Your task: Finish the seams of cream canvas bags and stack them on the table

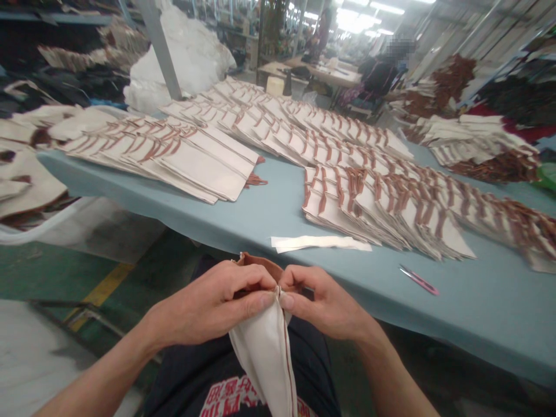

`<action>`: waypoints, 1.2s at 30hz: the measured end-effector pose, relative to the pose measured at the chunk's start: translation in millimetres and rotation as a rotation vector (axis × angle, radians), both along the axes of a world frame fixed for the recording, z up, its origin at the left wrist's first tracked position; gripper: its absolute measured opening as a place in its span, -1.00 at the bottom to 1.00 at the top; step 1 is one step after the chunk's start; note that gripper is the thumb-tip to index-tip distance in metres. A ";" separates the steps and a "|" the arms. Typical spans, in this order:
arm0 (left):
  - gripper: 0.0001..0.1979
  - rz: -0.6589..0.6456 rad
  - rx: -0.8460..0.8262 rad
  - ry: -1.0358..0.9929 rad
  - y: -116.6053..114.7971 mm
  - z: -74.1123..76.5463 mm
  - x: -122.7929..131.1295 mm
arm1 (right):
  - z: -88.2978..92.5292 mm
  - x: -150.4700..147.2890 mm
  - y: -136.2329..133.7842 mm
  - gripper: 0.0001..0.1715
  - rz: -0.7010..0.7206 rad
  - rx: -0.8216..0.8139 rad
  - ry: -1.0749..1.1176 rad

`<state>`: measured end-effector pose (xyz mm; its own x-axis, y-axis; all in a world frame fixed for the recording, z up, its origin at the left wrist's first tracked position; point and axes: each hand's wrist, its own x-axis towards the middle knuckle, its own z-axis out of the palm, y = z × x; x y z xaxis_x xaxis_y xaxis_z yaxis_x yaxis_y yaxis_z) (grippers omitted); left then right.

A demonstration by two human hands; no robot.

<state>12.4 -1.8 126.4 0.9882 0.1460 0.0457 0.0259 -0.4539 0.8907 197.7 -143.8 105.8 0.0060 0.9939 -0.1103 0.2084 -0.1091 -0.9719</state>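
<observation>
Both my hands pinch the top edge of a cream cloth bag [266,353] with a brown trim, held over my lap in front of the table's near edge. My left hand [217,301] is closed on the bag's upper left edge, thumb pressed against the seam. My right hand [324,301] is closed on the upper right edge, touching the left thumb. The bag hangs down between my forearms. A brown strap piece [260,263] shows just above my fingers.
A light blue table [269,214] carries long overlapping rows of cream bags with brown handles [373,202]. A white strip [319,243] and pink snips [419,281] lie near the front edge. More bag piles sit left and right. A person sits at the far end.
</observation>
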 end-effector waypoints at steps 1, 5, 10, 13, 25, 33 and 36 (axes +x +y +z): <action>-0.79 0.002 0.010 -0.006 -0.1 1.7 0.4 | -0.1 -0.3 0.0 -0.57 0.003 -0.007 0.000; -0.79 0.011 0.019 0.002 -1.1 5.8 2.2 | -1.8 -1.9 -0.9 -0.59 0.008 -0.040 0.002; -0.77 0.017 0.007 0.050 -3.8 5.8 7.2 | -5.9 -2.1 -2.4 -0.57 0.000 -0.078 0.027; -0.78 0.017 0.009 0.070 -4.5 5.3 10.2 | -9.4 -0.6 -2.5 -0.55 -0.008 -0.086 0.051; -0.76 0.031 -0.035 0.109 -3.5 -0.8 11.6 | -16.5 1.6 -3.3 -0.44 -0.005 -0.079 0.104; -0.72 0.034 -0.088 0.118 -3.1 -8.6 12.0 | -20.3 0.6 -1.3 -0.38 -0.004 -0.117 0.088; -0.73 0.035 -0.075 0.131 -3.6 -10.4 10.6 | -23.6 1.2 -1.2 -0.39 0.011 -0.129 0.097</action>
